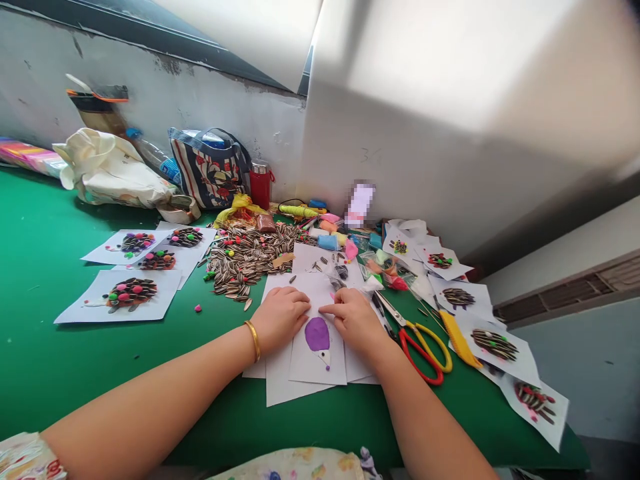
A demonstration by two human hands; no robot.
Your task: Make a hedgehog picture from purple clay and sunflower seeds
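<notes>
A white card [323, 370] lies in front of me on other sheets of paper. On it is a flattened purple clay hedgehog body [317, 333] with a white pointed face, a dark eye and a small purple nose. My left hand [284, 319], with a gold bangle at the wrist, rests on the paper left of the clay shape, fingers laid flat. My right hand [361, 327] is on its right, index finger stretched out to the card above the purple clay. Neither hand visibly holds anything. Some sunflower seeds [320, 265] are scattered on the paper beyond.
A big heap of sunflower seeds [250, 257] lies ahead left. Scissors [417, 340] lie right of my right hand, near a yellow craft knife [457, 339]. Finished hedgehog cards [150, 313] sit left, more cards [500, 360] right. Bags [210, 167] and a red flask [261, 185] line the wall.
</notes>
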